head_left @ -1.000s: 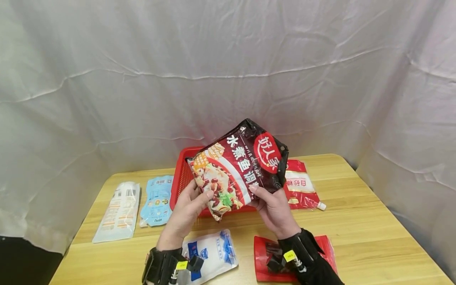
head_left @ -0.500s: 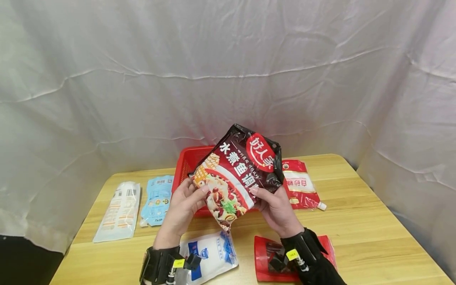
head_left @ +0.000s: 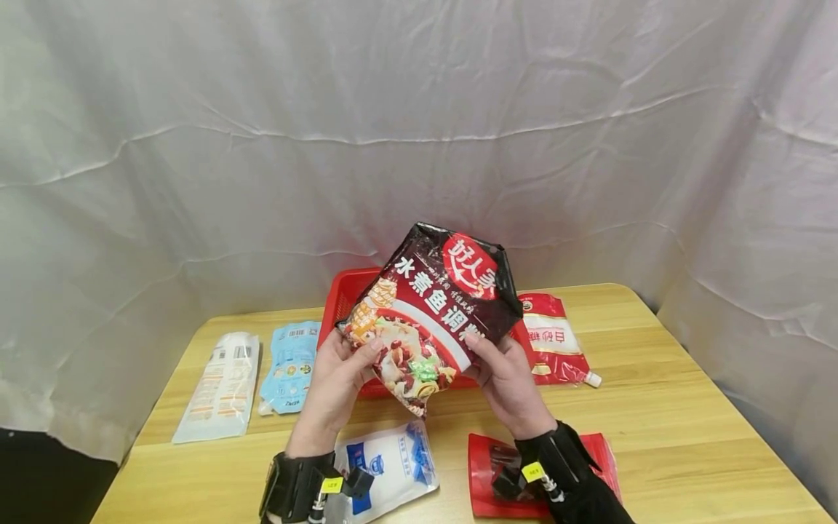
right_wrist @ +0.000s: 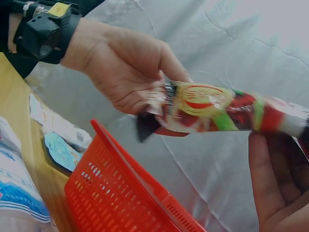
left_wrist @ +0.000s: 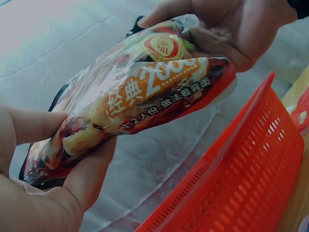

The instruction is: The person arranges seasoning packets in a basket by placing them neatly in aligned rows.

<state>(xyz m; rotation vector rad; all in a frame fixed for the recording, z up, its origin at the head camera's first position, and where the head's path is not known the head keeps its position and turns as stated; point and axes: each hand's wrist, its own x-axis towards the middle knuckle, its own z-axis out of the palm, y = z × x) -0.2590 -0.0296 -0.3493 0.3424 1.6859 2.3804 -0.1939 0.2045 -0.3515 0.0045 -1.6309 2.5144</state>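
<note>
A: What do the two hands hold?

B: The left hand (head_left: 337, 378) and the right hand (head_left: 507, 382) both grip a dark red glossy plastic seasoning packet (head_left: 428, 309), thumbs on its printed face, fingers curled behind.

A: Where is the packet?

B: Raised and tilted, above the front edge of a red perforated plastic basket (head_left: 340, 302) on the wooden table (head_left: 687, 429).

A: And the surroundings?

B: A white and blue pouch (head_left: 393, 462) lies below the left hand; a flat red pouch (head_left: 484, 473) lies under the right wrist; a red and white spouted pouch (head_left: 553, 346) lies just beside the basket.
</note>
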